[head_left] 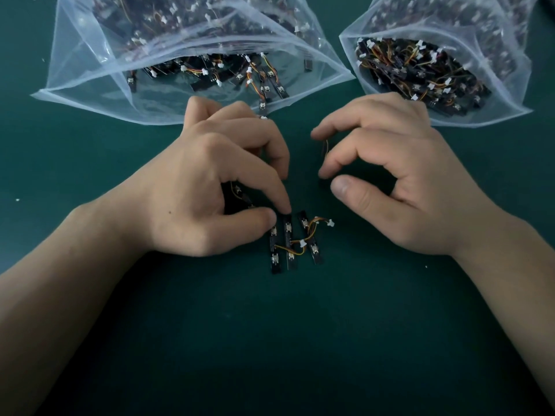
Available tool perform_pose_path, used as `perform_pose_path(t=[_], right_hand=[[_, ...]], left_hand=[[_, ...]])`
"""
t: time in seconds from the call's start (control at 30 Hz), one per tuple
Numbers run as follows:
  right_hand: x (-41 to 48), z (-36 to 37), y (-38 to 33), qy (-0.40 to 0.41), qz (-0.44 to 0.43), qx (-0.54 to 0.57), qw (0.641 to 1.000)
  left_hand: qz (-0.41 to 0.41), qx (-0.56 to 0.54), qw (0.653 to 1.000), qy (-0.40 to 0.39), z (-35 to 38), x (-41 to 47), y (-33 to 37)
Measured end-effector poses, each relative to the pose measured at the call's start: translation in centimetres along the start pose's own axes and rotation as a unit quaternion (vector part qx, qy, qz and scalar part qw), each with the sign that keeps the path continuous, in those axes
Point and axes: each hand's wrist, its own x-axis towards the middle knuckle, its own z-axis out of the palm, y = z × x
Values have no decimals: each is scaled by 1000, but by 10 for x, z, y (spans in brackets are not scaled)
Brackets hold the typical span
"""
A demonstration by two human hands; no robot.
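Three small black circuit strips (289,246) with orange-yellow wires and white plugs lie side by side on the green mat, between my hands. My left hand (210,181) is curled over them, its index fingertip and thumb pinching the top end of the middle strip (287,223). More black strips with a wire (238,192) show under its palm. My right hand (405,175) hovers to the right with curled fingers. A short wired piece (325,148) hangs between its index and middle fingers; most of it is hidden. The thumb stands apart from them.
Two clear zip bags lie open toward me at the back, the left bag (90,94) and the right bag (495,115), both filled with several of the same wired black strips. One strip (263,105) pokes from the left bag's mouth. Green mat (270,340) covers the table.
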Motion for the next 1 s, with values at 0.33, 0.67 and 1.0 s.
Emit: perform_pose_path(t=[0.33, 0.67, 1.0], right_hand=[[-1, 1, 2, -6, 0, 0, 1000], [1, 3, 1, 11, 36, -7, 999], [-1, -3, -6, -87, -22, 4, 996]], left_hand=[[-6, 20, 1000, 23, 2, 1, 1], [-10, 11, 1000, 4, 1, 0, 1], [-6, 16, 1000, 8, 2, 1, -1]])
